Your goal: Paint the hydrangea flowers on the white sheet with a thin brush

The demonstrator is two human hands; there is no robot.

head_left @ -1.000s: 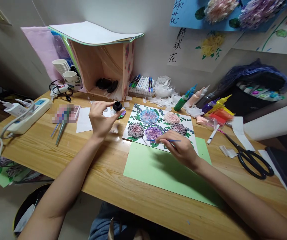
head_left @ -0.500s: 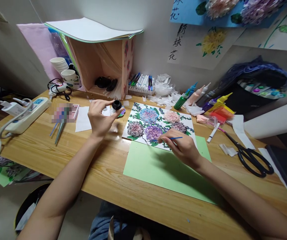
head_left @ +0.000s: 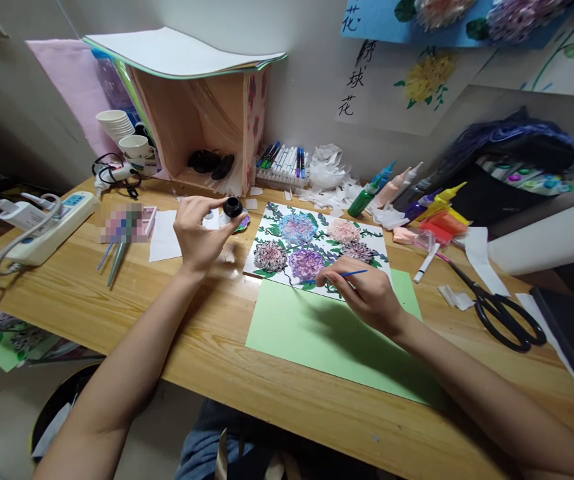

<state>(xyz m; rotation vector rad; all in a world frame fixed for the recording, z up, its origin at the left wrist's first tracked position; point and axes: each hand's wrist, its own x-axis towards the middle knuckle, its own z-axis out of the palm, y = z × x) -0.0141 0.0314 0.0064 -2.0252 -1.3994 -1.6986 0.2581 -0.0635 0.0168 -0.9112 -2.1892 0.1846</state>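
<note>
Between the thumb and fingers of my left hand is a small black ink bottle, held upright with its mouth uncovered. My right hand is closed round a thin blue paintbrush, its tip low over the front edge of a flower picture. That white board carries several raised flowers in blue, pink, purple and dark tones, with green leaves between them. Under its near side lies a light green sheet. A small paint-stained dish is partly hidden behind the bottle and my left hand.
To the right lie black-handled scissors. Several paint bottles and paper scraps stand behind the picture, beside a marker rack. At left are brushes, a white paper and a power strip. A box stands behind.
A dark curved line near the picture's front edge, by the brush tip, shows more clearly now. My right hand has shifted very slightly; the left still holds the bottle.
</note>
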